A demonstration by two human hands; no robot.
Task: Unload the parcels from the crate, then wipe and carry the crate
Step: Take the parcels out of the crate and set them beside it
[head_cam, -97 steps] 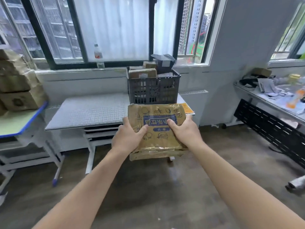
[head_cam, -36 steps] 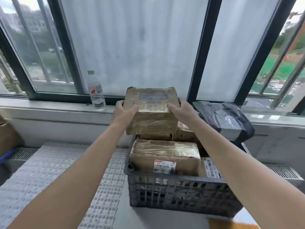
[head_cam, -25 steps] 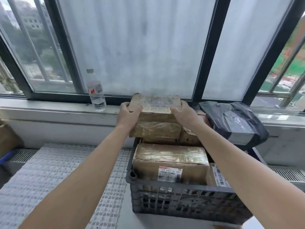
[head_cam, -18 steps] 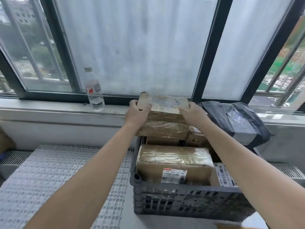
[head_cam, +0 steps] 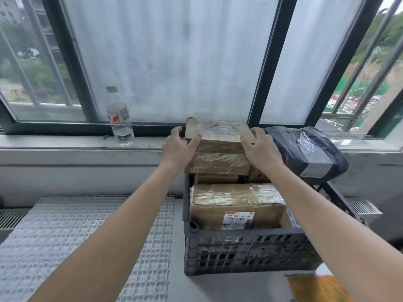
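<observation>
Crate (head_cam: 239, 249) stood packed on the worktop (head_cam: 165, 247) nearest me, a labelled box (head_cam: 237, 205) at its front. Beyond it, my left hand (head_cam: 177, 147) and right hand (head_cam: 260, 149) had fingers clasped on the top parcel (head_cam: 218, 149). I judged its slick tape could slip, or a lift might nudge the black bag (head_cam: 305, 149) off the far rim.

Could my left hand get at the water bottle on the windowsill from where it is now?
Probably yes. The left hand rests on the top parcel, and the water bottle stands apart to its left on the sill, with nothing between them.
</observation>
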